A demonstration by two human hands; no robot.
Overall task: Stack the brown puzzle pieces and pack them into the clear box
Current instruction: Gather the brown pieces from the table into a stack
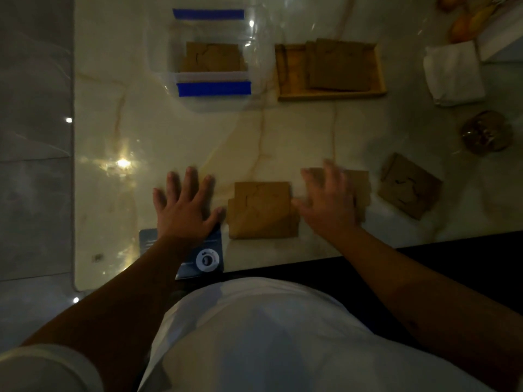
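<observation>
A stack of brown puzzle pieces [263, 210] lies near the table's front edge, between my hands. My left hand [184, 206] hovers just left of it, fingers spread, holding nothing. My right hand [328, 199] is spread over a second brown stack [359, 188], partly hiding it; whether it touches the stack is unclear. A third brown stack [409, 185] lies tilted further right. The clear box [212, 56] with blue latches stands at the back and holds brown pieces [213, 56]. A wooden tray [331, 94] beside it carries more brown pieces [339, 65].
A blue card with a white round sticker [208, 258] lies under my left wrist at the table edge. A folded white cloth [452, 72], a dark round object [486, 131] and fruit [464, 26] sit at the right. The table's left edge runs along a grey floor.
</observation>
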